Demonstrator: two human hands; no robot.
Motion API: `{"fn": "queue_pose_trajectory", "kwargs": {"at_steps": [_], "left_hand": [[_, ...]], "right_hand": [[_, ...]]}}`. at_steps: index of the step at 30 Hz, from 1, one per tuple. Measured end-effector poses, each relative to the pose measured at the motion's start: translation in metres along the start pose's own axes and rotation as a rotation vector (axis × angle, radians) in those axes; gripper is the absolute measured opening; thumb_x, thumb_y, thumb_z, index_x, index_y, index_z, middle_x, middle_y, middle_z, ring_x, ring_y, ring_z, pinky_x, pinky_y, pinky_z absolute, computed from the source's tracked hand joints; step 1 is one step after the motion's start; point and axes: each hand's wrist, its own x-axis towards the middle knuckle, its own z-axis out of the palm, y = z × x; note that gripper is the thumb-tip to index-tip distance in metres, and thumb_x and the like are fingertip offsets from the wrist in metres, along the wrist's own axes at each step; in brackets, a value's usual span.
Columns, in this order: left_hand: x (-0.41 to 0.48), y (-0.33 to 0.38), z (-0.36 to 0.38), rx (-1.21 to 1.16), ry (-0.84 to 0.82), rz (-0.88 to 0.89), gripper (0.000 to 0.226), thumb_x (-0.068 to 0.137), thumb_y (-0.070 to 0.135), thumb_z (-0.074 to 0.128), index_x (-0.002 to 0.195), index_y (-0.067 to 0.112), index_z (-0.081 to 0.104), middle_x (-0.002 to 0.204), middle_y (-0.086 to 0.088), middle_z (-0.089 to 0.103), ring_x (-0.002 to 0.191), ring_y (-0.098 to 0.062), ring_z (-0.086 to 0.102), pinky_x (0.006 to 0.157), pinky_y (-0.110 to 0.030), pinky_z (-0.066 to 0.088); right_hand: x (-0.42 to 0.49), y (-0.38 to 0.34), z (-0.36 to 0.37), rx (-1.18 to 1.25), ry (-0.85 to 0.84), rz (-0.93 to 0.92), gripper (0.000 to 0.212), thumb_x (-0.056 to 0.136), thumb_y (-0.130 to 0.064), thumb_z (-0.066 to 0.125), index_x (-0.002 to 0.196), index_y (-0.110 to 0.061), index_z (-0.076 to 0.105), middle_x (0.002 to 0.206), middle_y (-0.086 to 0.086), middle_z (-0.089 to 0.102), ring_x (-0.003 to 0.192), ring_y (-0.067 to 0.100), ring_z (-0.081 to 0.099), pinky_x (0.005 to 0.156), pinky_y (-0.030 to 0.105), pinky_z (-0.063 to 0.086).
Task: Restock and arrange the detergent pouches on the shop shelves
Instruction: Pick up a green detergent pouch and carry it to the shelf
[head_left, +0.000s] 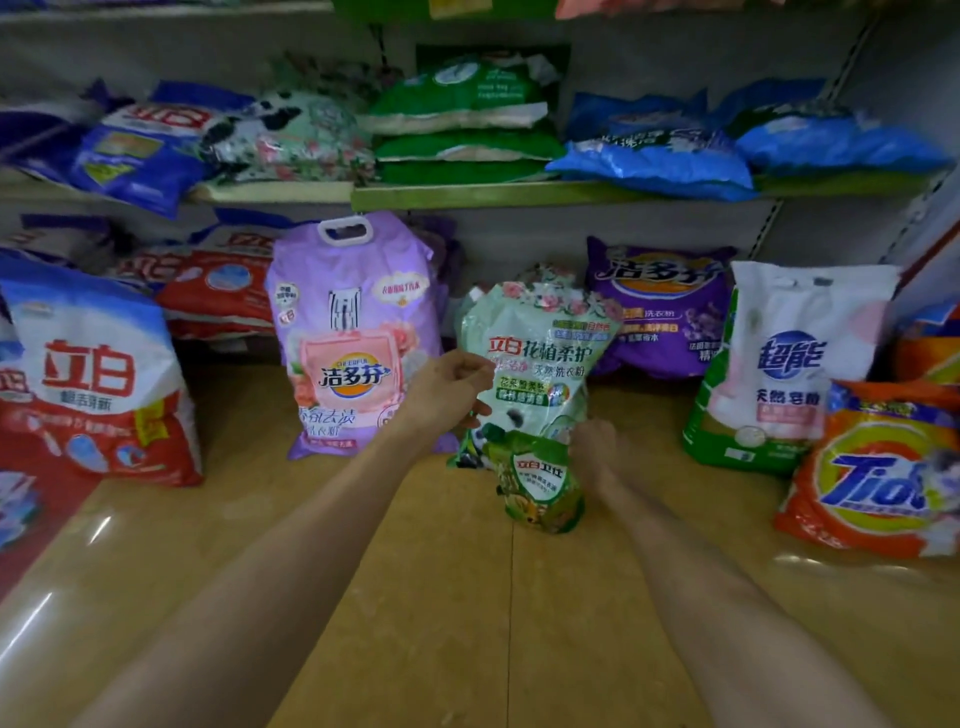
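A pale green floral detergent pouch (540, 358) stands tilted on the tan bottom shelf (395, 571). My left hand (452, 387) grips its left edge. In front of it is a small dark green pouch (543, 486); my right hand (595, 449) is closed on that pouch's upper right edge. A tall lilac pouch with a white handle (353, 332) stands just left of my left hand.
Red-and-white bags (88, 374) stand at the left. A purple bag (660, 306), a white-and-green bag (779, 364) and an orange Tide bag (883, 473) are at the right. The upper shelf (519, 193) holds stacked blue, floral and green pouches.
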Motion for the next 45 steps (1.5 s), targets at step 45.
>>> {"fn": "queue_pose_trajectory", "kwargs": {"at_steps": [45], "left_hand": [[-0.276, 0.715, -0.345, -0.633, 0.21, 0.222, 0.08, 0.061, 0.055, 0.088, 0.126, 0.016, 0.063, 0.121, -0.012, 0.071, 0.112, -0.035, 0.067, 0.098, -0.058, 0.049]], "right_hand": [[-0.221, -0.393, -1.002, 1.445, 0.039, -0.731, 0.023, 0.099, -0.013, 0.055, 0.08, -0.013, 0.066, 0.06, -0.002, 0.068, 0.055, 0.014, 0.061, 0.056, 0.026, 0.053]]}}
